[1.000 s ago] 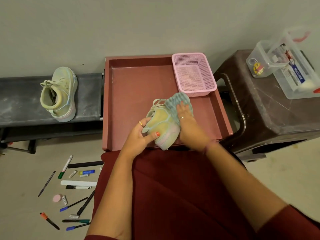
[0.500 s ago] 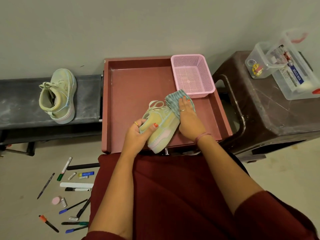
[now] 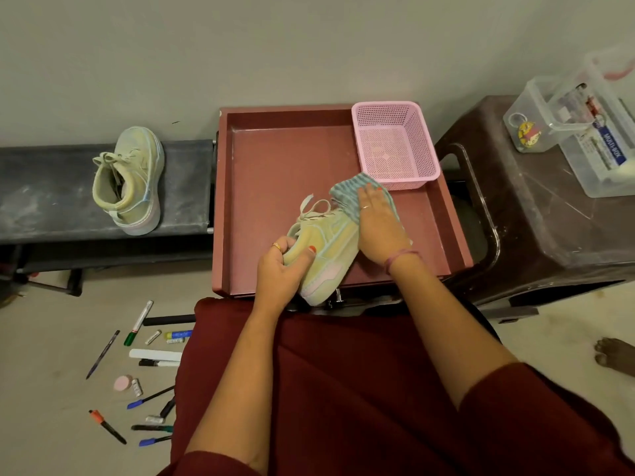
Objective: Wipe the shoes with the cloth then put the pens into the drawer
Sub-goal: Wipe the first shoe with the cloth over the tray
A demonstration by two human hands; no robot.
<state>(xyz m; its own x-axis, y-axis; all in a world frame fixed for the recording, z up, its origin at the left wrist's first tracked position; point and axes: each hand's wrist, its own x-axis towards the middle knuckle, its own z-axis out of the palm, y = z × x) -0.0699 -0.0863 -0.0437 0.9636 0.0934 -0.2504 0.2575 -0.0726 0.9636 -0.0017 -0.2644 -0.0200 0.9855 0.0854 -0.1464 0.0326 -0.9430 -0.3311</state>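
My left hand (image 3: 278, 269) grips the heel end of a pale yellow-green shoe (image 3: 330, 249) held over the front of the open reddish drawer (image 3: 275, 166). With flat fingers my right hand (image 3: 376, 225) presses a blue-striped cloth (image 3: 347, 197) against the shoe's toe side. A second matching shoe (image 3: 132, 182) lies on the dark bench (image 3: 44, 194) at the left. Several pens and markers (image 3: 137, 324) lie scattered on the floor at lower left.
A pink mesh basket (image 3: 395, 146) sits in the drawer's back right corner. A brown plastic stool (image 3: 536, 218) at the right carries clear plastic boxes (image 3: 584, 132). An eraser, small tubes and a white ruler lie among the pens. An animal's paw (image 3: 615, 359) shows at the right edge.
My right hand has slid the cloth away from me along the shoe toward its toe. The shoe has tipped lower over the drawer's front edge.
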